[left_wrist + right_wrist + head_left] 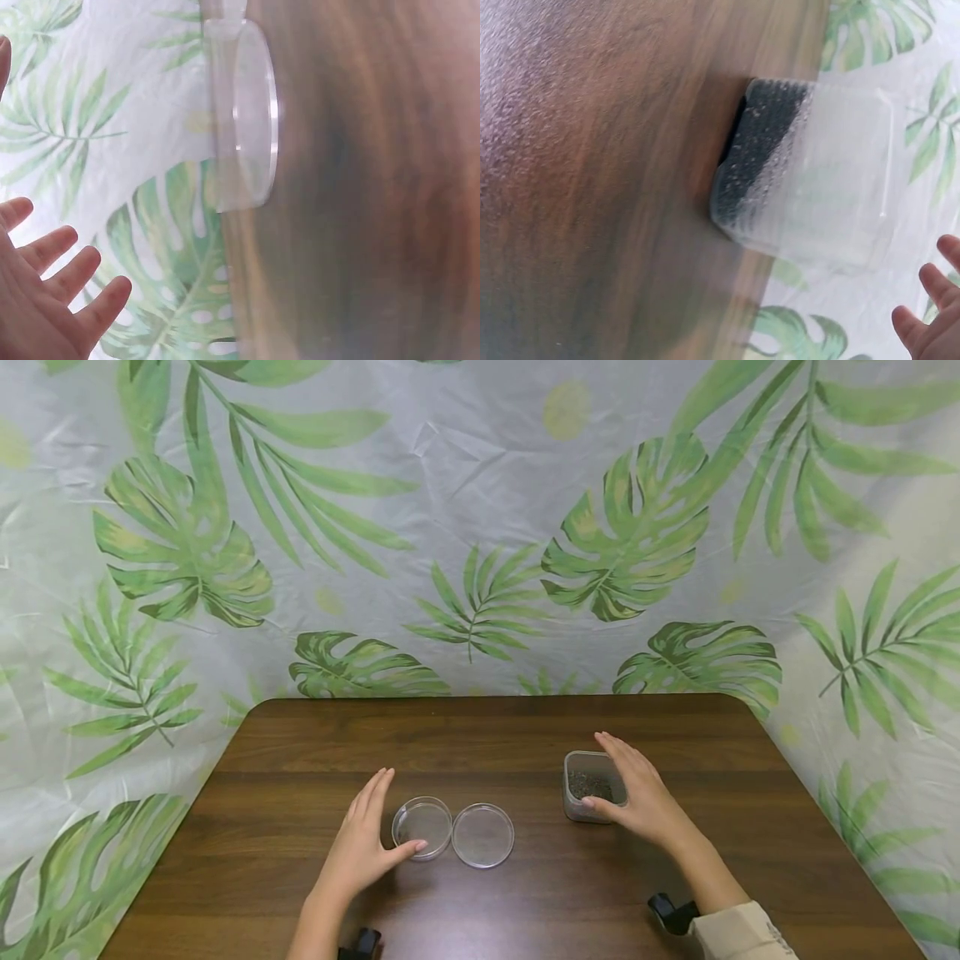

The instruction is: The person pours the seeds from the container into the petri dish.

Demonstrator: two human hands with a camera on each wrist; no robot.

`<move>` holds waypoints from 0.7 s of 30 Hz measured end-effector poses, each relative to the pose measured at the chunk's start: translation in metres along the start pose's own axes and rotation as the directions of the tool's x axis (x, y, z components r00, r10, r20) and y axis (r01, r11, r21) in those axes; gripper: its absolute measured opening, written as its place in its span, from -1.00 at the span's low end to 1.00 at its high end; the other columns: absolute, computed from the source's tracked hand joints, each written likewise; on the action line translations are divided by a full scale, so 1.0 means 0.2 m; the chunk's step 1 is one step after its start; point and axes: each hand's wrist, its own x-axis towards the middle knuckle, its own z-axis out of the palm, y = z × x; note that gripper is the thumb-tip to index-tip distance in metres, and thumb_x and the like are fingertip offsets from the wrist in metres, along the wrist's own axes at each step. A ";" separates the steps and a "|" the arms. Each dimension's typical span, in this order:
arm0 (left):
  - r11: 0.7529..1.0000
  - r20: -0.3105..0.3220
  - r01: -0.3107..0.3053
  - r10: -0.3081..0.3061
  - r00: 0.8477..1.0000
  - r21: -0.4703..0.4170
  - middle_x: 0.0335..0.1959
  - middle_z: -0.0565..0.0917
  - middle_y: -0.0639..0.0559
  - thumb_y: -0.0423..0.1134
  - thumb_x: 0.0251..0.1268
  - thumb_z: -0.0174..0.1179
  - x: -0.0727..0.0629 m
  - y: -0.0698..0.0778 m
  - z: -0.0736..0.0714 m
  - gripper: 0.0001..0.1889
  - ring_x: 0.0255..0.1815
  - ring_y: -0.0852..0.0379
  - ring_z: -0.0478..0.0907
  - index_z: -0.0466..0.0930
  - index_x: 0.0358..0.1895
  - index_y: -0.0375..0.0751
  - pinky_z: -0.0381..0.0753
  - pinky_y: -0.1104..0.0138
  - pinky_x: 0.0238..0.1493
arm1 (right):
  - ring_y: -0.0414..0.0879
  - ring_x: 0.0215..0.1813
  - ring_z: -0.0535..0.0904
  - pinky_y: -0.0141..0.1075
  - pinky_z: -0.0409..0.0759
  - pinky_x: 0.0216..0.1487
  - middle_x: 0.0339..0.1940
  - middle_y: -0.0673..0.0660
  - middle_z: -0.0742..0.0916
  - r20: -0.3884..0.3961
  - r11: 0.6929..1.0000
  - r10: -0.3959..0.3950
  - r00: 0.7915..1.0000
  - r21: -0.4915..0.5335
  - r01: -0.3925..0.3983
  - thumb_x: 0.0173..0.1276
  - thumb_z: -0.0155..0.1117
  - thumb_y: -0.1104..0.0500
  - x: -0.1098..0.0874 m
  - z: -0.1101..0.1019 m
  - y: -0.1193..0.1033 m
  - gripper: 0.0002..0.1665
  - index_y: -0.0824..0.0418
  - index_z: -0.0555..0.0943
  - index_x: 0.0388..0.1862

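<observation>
A pale sleeve [735, 928] at the right forearm bears small dark marks, too small to read; black gear [675, 914] sits at the wrist. Ahead, two bare hands frame clear containers on a table [495, 914]. The left hand [363, 839] has its fingers loosely extended, thumb held apart, with the left dish [424, 818] just to its right; in the head view the thumb overlaps the rim, though contact cannot be told. The right dish [483, 837] lies just beside, nearer the left hand than the right. Both are round, with no long axis. The right hand [645, 802], fingers raised and thumb apart, clamps nothing; directly to its left stands the squarish tub [579, 812], upright, dark grains [588, 783] heaped at a slant inside. No label can be read. Behind hangs a leaf-print sheet [480, 468].
</observation>
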 end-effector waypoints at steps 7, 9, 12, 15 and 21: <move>0.992 0.027 0.072 -0.069 0.997 -0.104 0.34 0.12 -0.10 0.16 -0.30 0.41 -0.03 -0.03 0.05 0.13 0.28 -0.16 0.10 -0.06 0.40 -0.05 0.22 -0.11 0.16 | 0.20 0.33 0.07 0.24 0.13 0.15 0.37 0.18 0.20 -0.010 0.994 0.059 0.998 0.093 -0.058 0.02 0.38 -0.11 -0.02 0.02 0.04 0.09 0.03 0.00 0.43; 0.986 0.041 0.100 -0.095 0.995 -0.135 0.33 0.12 -0.12 0.15 -0.31 0.43 -0.04 -0.04 0.06 0.14 0.28 -0.17 0.09 -0.07 0.40 -0.05 0.22 -0.13 0.14 | 0.21 0.33 0.07 0.25 0.14 0.14 0.37 0.18 0.19 -0.006 0.989 0.086 0.996 0.120 -0.085 0.02 0.38 -0.10 -0.03 0.02 0.05 0.09 -0.01 -0.03 0.43; 0.968 0.074 0.152 -0.140 0.987 -0.200 0.34 0.09 -0.17 0.13 -0.32 0.44 -0.06 -0.05 0.08 0.15 0.30 -0.19 0.04 -0.09 0.40 -0.03 0.18 -0.16 0.15 | 0.23 0.33 0.03 0.29 0.13 0.12 0.38 0.18 0.15 0.006 0.976 0.138 0.990 0.169 -0.137 0.03 0.37 -0.10 -0.04 0.03 0.06 0.10 -0.09 -0.07 0.43; 0.946 0.107 0.198 -0.175 0.979 -0.257 0.34 0.05 -0.22 0.15 -0.32 0.42 -0.07 -0.06 0.09 0.16 0.31 -0.22 0.00 -0.12 0.41 -0.02 0.14 -0.20 0.15 | 0.24 0.34 -0.01 0.32 0.10 0.12 0.40 0.18 0.11 0.023 0.959 0.187 0.982 0.214 -0.187 0.04 0.37 -0.11 -0.05 0.04 0.07 0.11 -0.15 -0.11 0.43; 0.916 0.135 0.244 -0.211 0.968 -0.320 0.35 0.02 -0.24 0.15 -0.35 0.43 -0.08 -0.08 0.12 0.18 0.26 -0.27 0.10 -0.13 0.41 -0.02 0.23 -0.13 0.14 | 0.27 0.35 -0.06 0.36 0.06 0.10 0.41 0.19 0.05 0.046 0.937 0.222 0.974 0.267 -0.226 0.04 0.37 -0.11 -0.07 0.06 0.10 0.12 -0.20 -0.15 0.42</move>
